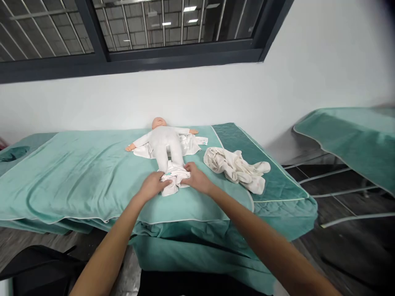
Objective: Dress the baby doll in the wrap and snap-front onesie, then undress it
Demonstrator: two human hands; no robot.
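A baby doll (165, 137) with a white cloth body lies on its back on the green bed cover, its head toward the wall and its arms spread. Around its feet are small white printed pants (174, 172), which hide the lower ends of the legs. My left hand (154, 185) pinches the left side of the pants' waistband. On the opposite side, my right hand (196, 177) grips the same waistband between thumb and fingers. Spread flat beneath the doll's torso is a white baby shirt (189, 144), partly hidden by the body.
A crumpled cream cloth (236, 166) lies right of the doll on the bed (92, 172). Behind stands a white wall (216, 94) under a dark-framed window. Another green-covered bed (354, 135) with metal legs is at right. A black bag or chair (40, 267) sits lower left.
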